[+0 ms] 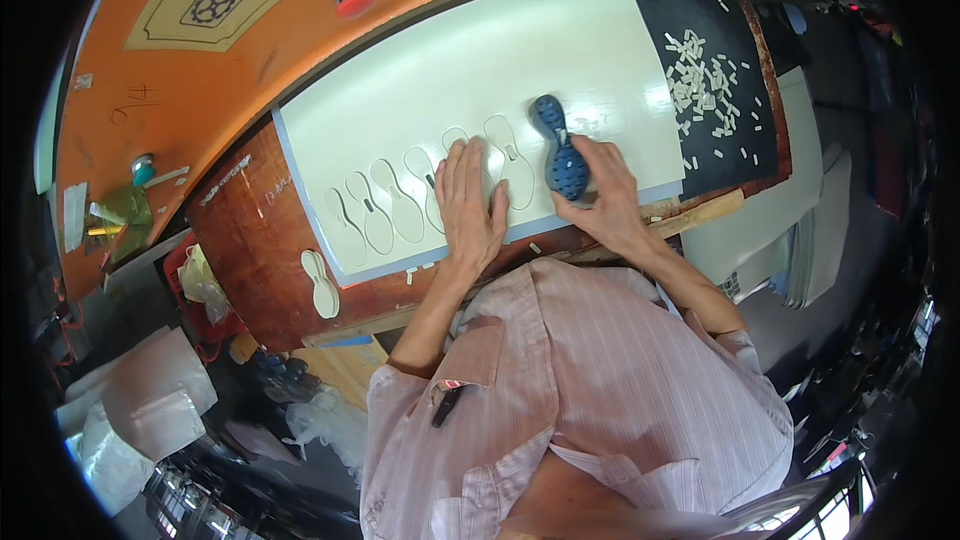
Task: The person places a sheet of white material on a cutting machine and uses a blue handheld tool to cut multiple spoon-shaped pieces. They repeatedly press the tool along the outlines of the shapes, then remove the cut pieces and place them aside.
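A large glossy white sheet (400, 70) lies over the work board, with a row of sole-shaped outlines (400, 202) cut along its near left part. My left hand (470, 212) rests flat on this sheet, fingers stretched, covering part of some outlines. To the right of the row stands a blue sole-shaped cutting die (568, 172) with a patterned top. My right hand (606, 192) grips the die's near, wider end from the right, thumb at its near tip. The die sits on or just over the sheet; I cannot tell which.
An orange machine beam (290, 52) with a red push button (352, 4) spans the far side. Small white offcuts (700, 90) are scattered on a black surface at right. A few cut sole pieces (320, 282) lie on the brown board (250, 260) at left.
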{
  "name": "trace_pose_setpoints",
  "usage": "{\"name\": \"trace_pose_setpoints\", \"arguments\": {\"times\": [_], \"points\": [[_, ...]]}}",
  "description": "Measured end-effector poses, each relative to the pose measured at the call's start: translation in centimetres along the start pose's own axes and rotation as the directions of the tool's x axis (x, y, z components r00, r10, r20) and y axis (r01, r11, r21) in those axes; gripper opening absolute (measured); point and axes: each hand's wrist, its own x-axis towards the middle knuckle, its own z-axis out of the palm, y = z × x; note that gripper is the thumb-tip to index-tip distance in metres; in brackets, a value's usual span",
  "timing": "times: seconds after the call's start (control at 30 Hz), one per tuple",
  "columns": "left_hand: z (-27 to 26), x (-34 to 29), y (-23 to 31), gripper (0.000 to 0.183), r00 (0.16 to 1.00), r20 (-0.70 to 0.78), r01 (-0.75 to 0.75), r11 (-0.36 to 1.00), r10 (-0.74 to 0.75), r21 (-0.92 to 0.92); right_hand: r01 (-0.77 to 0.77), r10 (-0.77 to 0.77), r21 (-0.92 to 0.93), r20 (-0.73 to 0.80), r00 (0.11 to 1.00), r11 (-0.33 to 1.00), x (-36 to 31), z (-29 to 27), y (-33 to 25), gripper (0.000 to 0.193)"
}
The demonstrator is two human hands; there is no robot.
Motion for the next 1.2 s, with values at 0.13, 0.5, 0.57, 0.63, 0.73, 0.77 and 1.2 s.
{"name": "trace_pose_setpoints", "arguments": {"times": [0.13,0.5,0.57,0.63,0.73,0.77,1.2], "points": [[-1.0,-3.1,-0.2,0.049,0.986,-0.168,0.001,0.997,-0.014,-0.077,0.074,-0.078,-0.114,-0.038,0.996,0.991,0.0,2.4,0.5,0.075],[3.3,-11.2,-4.2,0.012,0.879,-0.472,-0.035,0.998,0.059,0.060,0.171,-0.207,-0.177,-0.215,0.954,0.969,1.7,4.3,2.4,0.075],[4.0,-10.4,-5.1,0.011,0.869,-0.489,-0.039,0.996,0.073,0.078,0.208,-0.238,-0.147,-0.231,0.943,0.967,2.0,3.9,2.7,0.069],[4.0,-9.5,-5.8,0.012,0.849,-0.522,-0.064,0.996,0.085,0.058,0.200,-0.210,-0.061,-0.286,0.935,0.978,2.0,2.4,2.8,0.061],[3.5,-8.2,-5.9,0.014,0.875,-0.482,-0.009,0.998,0.038,0.063,0.161,-0.040,0.219,-0.470,0.882,0.962,2.2,-2.1,2.7,0.034],[3.4,-7.7,-5.9,0.014,0.863,-0.500,-0.043,0.997,0.068,0.061,0.223,-0.054,0.222,-0.585,0.809,0.949,1.9,-4.1,2.5,0.021],[2.2,-2.8,-4.6,0.019,0.889,-0.456,0.026,0.998,-0.048,-0.055,0.210,-0.203,-0.073,-0.676,0.709,0.975,-4.6,-11.1,4.2,0.011]]}}
